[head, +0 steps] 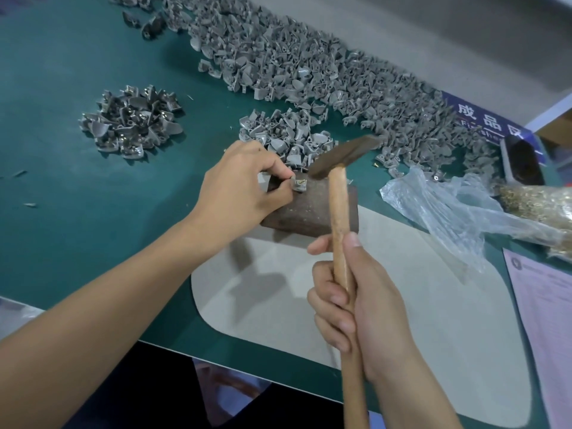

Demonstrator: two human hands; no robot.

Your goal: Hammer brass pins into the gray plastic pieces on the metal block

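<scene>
Left hand (238,187) pinches a small gray plastic piece (298,187) with its brass pin (301,182) proud; right hand (353,308) grips the wooden-handled hammer (339,193) above; a large heap of gray plastic pieces (309,66) beyond awaits.

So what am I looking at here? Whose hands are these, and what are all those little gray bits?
No machine here: a person wears a camera on the head, looking down at their own hands. The left hand pinches a gray plastic piece, with a brass pin in it, on a dark metal block. The right hand holds a wooden-handled hammer, its head raised above the piece. Heaps of gray pieces lie on the green table; a plastic bag of brass pins lies at right.
</scene>
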